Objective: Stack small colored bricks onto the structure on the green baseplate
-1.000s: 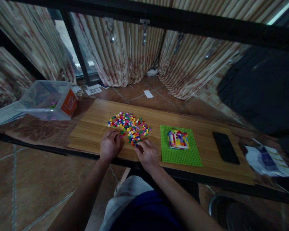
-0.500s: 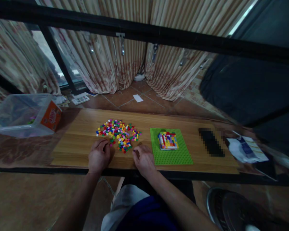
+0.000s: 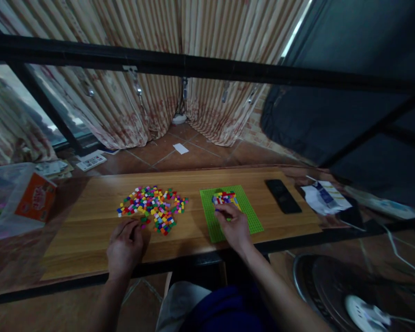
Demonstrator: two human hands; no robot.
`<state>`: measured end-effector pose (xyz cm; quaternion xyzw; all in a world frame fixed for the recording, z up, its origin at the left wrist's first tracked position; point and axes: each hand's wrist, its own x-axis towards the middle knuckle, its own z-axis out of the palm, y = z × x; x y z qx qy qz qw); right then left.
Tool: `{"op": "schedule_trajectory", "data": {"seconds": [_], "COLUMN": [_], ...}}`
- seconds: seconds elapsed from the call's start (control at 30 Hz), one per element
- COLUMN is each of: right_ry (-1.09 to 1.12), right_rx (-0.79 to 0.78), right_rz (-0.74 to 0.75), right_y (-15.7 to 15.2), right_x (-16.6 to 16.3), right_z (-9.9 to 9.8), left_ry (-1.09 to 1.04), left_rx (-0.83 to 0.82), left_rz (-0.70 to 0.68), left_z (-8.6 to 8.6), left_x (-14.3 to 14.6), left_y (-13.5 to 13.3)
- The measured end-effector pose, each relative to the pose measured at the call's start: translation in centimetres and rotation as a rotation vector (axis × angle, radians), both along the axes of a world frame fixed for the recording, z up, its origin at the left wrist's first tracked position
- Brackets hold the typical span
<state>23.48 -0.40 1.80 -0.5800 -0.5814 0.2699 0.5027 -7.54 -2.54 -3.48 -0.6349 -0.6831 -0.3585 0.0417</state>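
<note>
My right hand (image 3: pixel 233 226) is over the front left of a green studded baseplate (image 3: pixel 252 221). Its thumb and fingers pinch a small dark blue or purple toy brick (image 3: pixel 217 210). Just beyond the fingertips, a low block of multicoloured bricks (image 3: pixel 228 197) stands on the baseplate, partly hidden by the hand. To the left, my left hand (image 3: pixel 125 244) rests on the table with its fingers curled together; whatever may be in them is hidden. Close beyond it spreads a pile of loose small bricks (image 3: pixel 148 200), with a few stray ones by its fingertips.
A black phone (image 3: pixel 283 196) lies right of the baseplate on the wooden board (image 3: pixel 100 198). Farther right is a white and blue packet (image 3: pixel 325 198). A clear plastic bin (image 3: pixel 7 184) with an orange label stands at the left. A dark metal bar (image 3: pixel 207 67) crosses behind the table.
My right hand has moved right, from beside the loose pile to the block on the baseplate, with the small brick. My left hand stays by the pile. The view has shifted to the right.
</note>
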Motion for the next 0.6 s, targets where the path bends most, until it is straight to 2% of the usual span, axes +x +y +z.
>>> {"op": "schedule_trajectory", "data": {"seconds": [0.07,0.2,0.43,0.6], "right_ry": [-0.017,-0.195,-0.426,-0.481], "right_rx": [0.017,-0.014,-0.062,-0.088], "right_rz": [-0.117,-0.214,-0.283,-0.257], "right_y": [1.0,2.7,3.9,3.8], "right_x": [2.1,4.4,3.4,3.3], "right_z": [-0.1,-0.5,-0.8,-0.6], "left_ry": [0.009,0.035,0.044,0.031], "left_rx": [-0.002,-0.001,0.025,-0.011], "left_rz": [0.005,-0.003,-0.008,0.021], "left_z": [0.0,-0.1,-0.4,-0.4], "left_x": [-0.1,-0.2,-0.3,-0.2], "left_y": [0.0,0.0,0.1,0.1]}}
